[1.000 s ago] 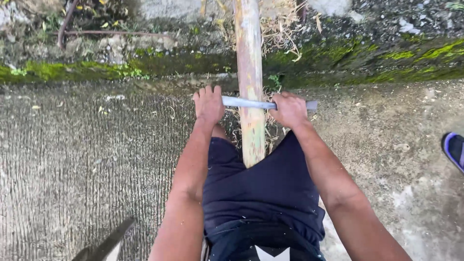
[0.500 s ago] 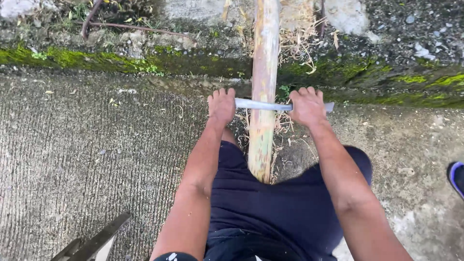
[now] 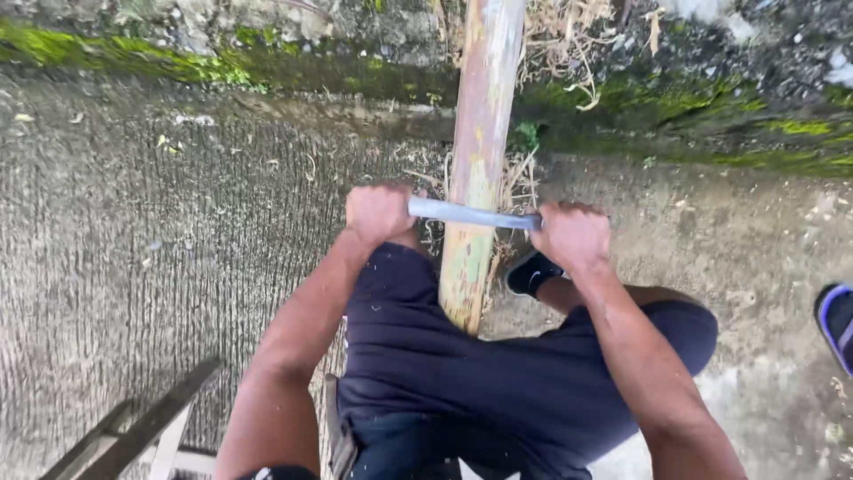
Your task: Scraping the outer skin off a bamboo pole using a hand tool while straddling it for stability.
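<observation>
Person sits w/ a bamboo pole (image 3: 480, 133) lying lengthwise btwn the legs, its near end resting on the dark shorts (image 3: 444, 373). Left hand (image 3: 379, 213) and right hand (image 3: 573, 236) are both fisted tight around the ends of a grey blade (image 3: 471, 214), which lies crosswise on top of the pole, touching it. Pole surface looks mostly stripped already: pale yellow-tan w/ green and reddish streaks left, esp. near the blade. Dry shavings (image 3: 524, 173) lie beside the pole on the concrete ground (image 3: 133, 249). Judging by that, scraping is well along but not finished; far part runs out of view, can't tell its state.
</observation>
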